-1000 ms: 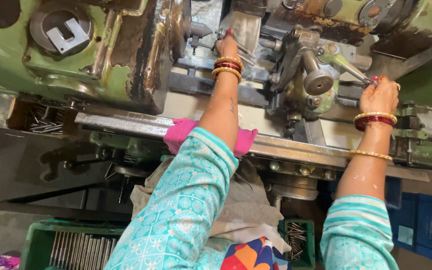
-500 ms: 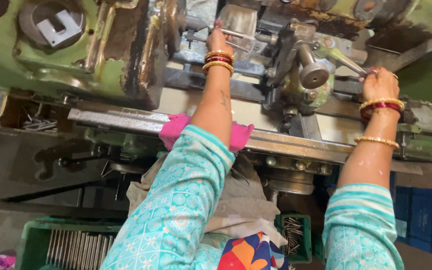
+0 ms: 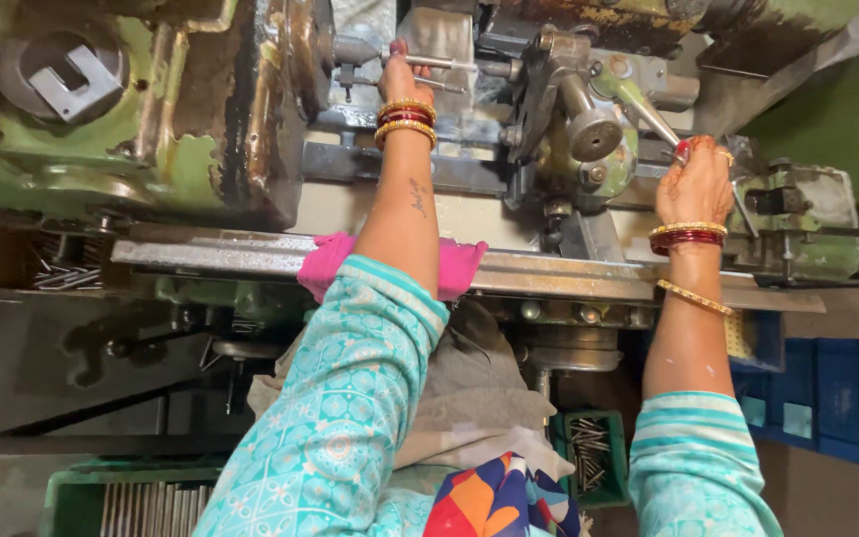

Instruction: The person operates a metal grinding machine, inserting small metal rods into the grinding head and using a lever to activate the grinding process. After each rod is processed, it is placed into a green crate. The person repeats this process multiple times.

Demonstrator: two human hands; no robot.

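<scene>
2 hands on green machine [image 3: 151, 149], left hand [image 3: 402, 75] pinching thin rod [image 3: 439, 63], right hand [image 3: 696, 184] gripping lever [image 3: 648, 107]

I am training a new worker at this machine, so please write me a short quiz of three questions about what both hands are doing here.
1. True or false: the left hand touches a thin metal rod at the green machine.
2. What does the right hand grip? A) slanted metal lever B) pink cloth C) green crate of metal pins
3. What lies under the left forearm on the steel rail?

Key: 1 true; 2 A; 3 the pink cloth.
</scene>
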